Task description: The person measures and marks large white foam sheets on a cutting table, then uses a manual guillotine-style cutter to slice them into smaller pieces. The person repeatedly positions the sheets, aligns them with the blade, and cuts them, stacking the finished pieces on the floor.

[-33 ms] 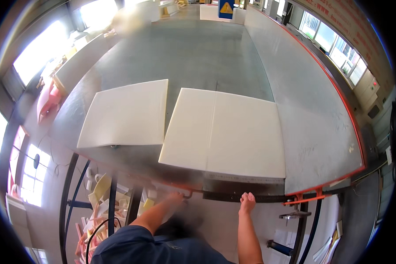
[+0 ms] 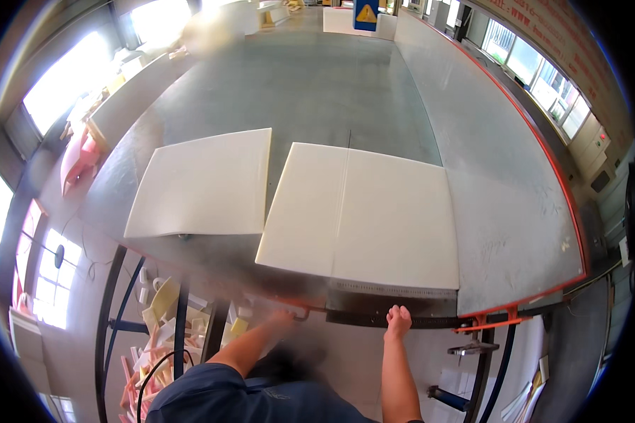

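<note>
My right hand (image 2: 398, 321) is closed in a fist at the dark front rail (image 2: 430, 323) of the metal table (image 2: 282, 84); what its fingers hold, if anything, is hidden. Lower left of it, my left hand (image 2: 283, 319) reaches beside a small red handle (image 2: 302, 314) under the table edge. A blurry patch smears its fingers. Two off-white foam sheets lie flat on the table. The larger sheet (image 2: 381, 218), with a straight line down it, is in front of my right hand; the smaller sheet (image 2: 201, 187) lies to its left, its near edge slightly raised.
A tall grey fence (image 2: 487, 155) with a red edge runs along the right. A blue post (image 2: 365, 15) with a yellow warning sign stands at the far end. Foam offcuts (image 2: 155, 352) heap below left. A ruler strip (image 2: 395, 289) borders the larger sheet's near edge.
</note>
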Demonstrator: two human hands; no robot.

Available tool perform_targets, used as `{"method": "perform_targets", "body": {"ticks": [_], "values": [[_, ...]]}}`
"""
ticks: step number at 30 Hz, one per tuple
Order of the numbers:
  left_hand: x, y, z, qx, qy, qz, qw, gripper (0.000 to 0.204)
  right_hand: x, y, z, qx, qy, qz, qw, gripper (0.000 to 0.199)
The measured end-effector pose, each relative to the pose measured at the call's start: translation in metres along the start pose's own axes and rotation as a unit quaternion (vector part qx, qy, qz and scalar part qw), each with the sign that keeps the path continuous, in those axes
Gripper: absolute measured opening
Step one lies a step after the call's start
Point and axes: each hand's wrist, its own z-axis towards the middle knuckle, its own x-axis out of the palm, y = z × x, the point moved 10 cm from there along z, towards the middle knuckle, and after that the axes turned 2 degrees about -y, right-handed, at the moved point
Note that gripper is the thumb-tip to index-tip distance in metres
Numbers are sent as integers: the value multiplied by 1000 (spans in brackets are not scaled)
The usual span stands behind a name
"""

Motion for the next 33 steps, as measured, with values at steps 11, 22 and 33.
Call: {"method": "perform_targets", "body": {"ticks": [11,22,33], "values": [[-117,278,6,-255,-425,-584,643,27,78,22,59,165,-179,111,964,30],[-140,384,9,-311,-379,-849,195,29,214,360,34,-50,107,235,965,45],[-440,524,-142,32,-507,-839,195,21,607,577,-320,-263,548,284,742,46]]}}
